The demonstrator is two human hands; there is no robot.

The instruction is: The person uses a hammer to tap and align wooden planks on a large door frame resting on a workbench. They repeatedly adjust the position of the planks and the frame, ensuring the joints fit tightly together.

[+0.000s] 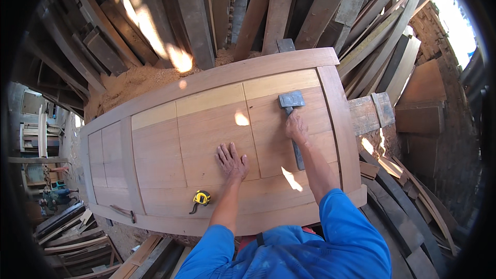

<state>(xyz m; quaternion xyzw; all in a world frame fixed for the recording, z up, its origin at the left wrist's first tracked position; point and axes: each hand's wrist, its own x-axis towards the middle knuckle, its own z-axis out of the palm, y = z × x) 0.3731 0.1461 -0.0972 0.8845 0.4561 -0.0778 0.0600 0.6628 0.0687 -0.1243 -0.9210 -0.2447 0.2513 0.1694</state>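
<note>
A large wooden panel door (212,139) lies flat in front of me, with a frame of rails and stiles around paler boards. My right hand (296,128) grips the handle of a mallet (292,99) close below its dark, blocky head. The handle's lower end points back toward me. The mallet is over the right part of the door; whether its head touches the wood I cannot tell. Flat on the middle boards rests my left hand (232,162), fingers spread and holding nothing. A yellow and black tape measure (202,197) sits on the door, left of my left forearm.
A thin tool with a dark end (124,214) lies on the door's near left edge. Tall planks (191,15) lean along the far side above a sawdust heap (121,90). Timber offcuts (77,248) are stacked at lower left, and more boards (408,217) lie at right.
</note>
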